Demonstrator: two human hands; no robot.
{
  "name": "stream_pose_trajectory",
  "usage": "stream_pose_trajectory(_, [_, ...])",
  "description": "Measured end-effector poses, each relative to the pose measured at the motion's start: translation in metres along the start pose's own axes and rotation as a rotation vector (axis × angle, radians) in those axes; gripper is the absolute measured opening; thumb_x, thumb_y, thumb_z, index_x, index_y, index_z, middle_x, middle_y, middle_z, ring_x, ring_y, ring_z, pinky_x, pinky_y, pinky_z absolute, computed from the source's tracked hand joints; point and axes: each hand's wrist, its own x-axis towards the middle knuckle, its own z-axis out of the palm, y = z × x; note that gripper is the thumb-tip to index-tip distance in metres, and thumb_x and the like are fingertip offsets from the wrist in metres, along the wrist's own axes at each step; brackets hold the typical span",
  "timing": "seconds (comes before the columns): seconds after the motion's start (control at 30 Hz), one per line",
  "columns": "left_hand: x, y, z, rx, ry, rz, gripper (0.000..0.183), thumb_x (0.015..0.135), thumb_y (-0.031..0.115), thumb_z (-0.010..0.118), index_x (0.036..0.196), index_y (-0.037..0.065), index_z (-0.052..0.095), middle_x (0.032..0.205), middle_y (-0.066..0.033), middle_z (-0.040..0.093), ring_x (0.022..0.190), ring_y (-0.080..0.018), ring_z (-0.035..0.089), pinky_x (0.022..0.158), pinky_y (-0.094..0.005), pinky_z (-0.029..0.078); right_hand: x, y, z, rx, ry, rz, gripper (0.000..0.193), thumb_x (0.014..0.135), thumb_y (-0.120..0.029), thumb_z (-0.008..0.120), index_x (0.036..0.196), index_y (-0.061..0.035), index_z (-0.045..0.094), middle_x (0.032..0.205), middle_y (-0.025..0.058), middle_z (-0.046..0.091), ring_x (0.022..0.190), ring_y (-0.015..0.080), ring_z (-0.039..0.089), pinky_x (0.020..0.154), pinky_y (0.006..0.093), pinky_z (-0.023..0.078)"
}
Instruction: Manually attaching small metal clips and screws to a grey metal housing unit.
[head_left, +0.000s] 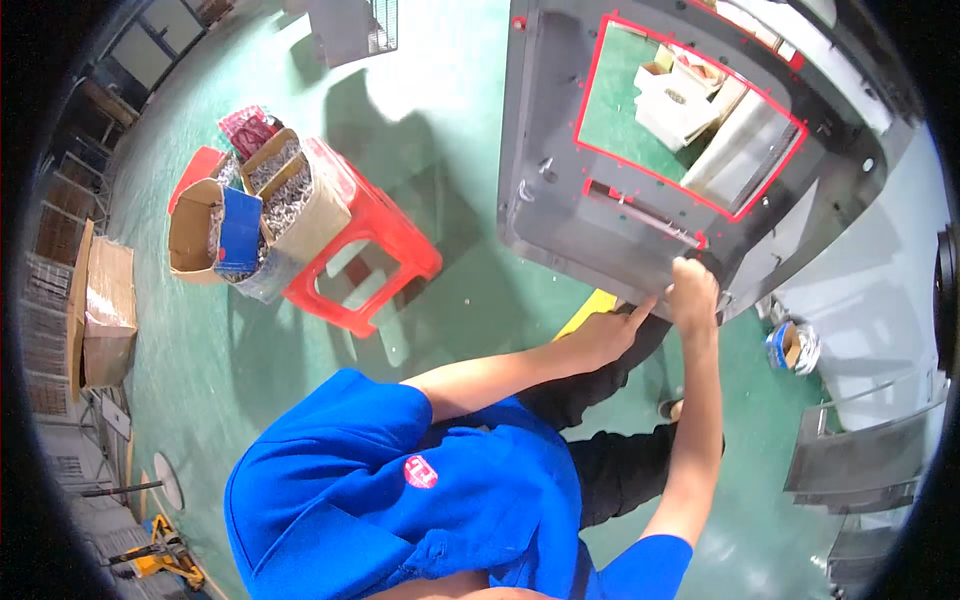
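Observation:
A large grey panel [555, 225] with raised edges stands tilted in front of me, at the upper right. Red trim [655, 178] outlines its big rectangular window, and a narrow slot [645, 213] below is also partly edged in red. At the panel's near edge, my left hand [605, 340] has its index finger stretched out to the rim; its other fingers are partly hidden. Just right of it, my right hand [693, 300] is closed by the lower corner. Something black [706, 262] shows beside its fingertips, too covered to name.
A red plastic stool [370, 250] at the left carries open cardboard boxes [315, 215] of small metal parts. Other cartons [108, 310] stand by the left wall. A blue-and-white container [790, 347] and grey panels [850, 460] are on the right. Something yellow [588, 313] lies beneath my left arm.

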Motion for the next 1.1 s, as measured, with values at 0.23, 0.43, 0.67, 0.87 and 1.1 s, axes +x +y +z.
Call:
stream_pose_trajectory(0.23, [0.007, -0.040, -0.020, 0.082, 0.135, -0.031, 0.070, 0.079, 0.009, 0.056, 0.142, 0.002, 0.026, 0.064, -0.0152, 0.060, 0.051, -0.0294, 0.060, 0.046, -0.0404, 0.048, 0.007, -0.050, -0.030, 0.223, 0.085, -0.027, 0.011, 0.066, 0.002, 0.060, 0.076, -0.0009, 0.056, 0.077, 0.0186, 0.061, 0.073, 0.0380, 0.062, 0.064, 0.0453, 0.051])
stream_pose_trajectory(0.43, [0.011, -0.068, -0.037, 0.021, 0.107, -0.166, 0.071, 0.081, 0.008, 0.051, 0.145, 0.011, 0.022, 0.067, -0.0193, 0.060, 0.057, -0.0379, 0.059, 0.053, -0.0484, 0.047, -0.022, -0.048, -0.043, 0.316, 0.058, 0.033, 0.005, 0.072, -0.001, 0.059, 0.076, -0.0010, 0.056, 0.077, 0.0174, 0.061, 0.072, 0.0364, 0.062, 0.064, 0.0444, 0.050])
stream_pose_trajectory(0.67, [0.007, -0.104, -0.067, 0.079, 0.123, -0.263, 0.067, 0.084, 0.008, 0.047, 0.145, 0.015, 0.021, 0.061, -0.0206, 0.057, 0.057, -0.0390, 0.058, 0.055, -0.0494, 0.046, -0.072, -0.029, -0.044, 0.558, 0.047, 0.231, 0.009, 0.072, -0.005, 0.067, 0.078, -0.0007, 0.061, 0.073, 0.0139, 0.064, 0.068, 0.0290, 0.064, 0.063, 0.0356, 0.050])
stream_pose_trajectory(0.87, [-0.022, -0.091, -0.112, -0.236, 0.186, -0.362, 0.054, 0.089, 0.011, 0.046, 0.141, 0.021, 0.034, 0.066, -0.0196, 0.056, 0.054, -0.0341, 0.054, 0.056, -0.0431, 0.044, -0.115, -0.014, -0.039, 0.677, -0.023, 0.547, 0.017, 0.072, -0.014, 0.073, 0.083, -0.0018, 0.067, 0.072, 0.0125, 0.067, 0.063, 0.0202, 0.064, 0.062, 0.0311, 0.050])
stream_pose_trajectory(1.1, [-0.071, -0.079, -0.068, -0.694, -0.158, -0.203, 0.027, 0.089, 0.004, 0.049, 0.114, 0.006, 0.060, 0.065, 0.0036, 0.047, 0.059, -0.0035, 0.040, 0.053, -0.0221, 0.034, -0.178, 0.000, -0.036, 0.668, 0.221, 0.749, 0.014, 0.073, -0.008, 0.072, 0.080, 0.0025, 0.066, 0.070, 0.0086, 0.067, 0.066, 0.0137, 0.064, 0.063, 0.0262, 0.049])
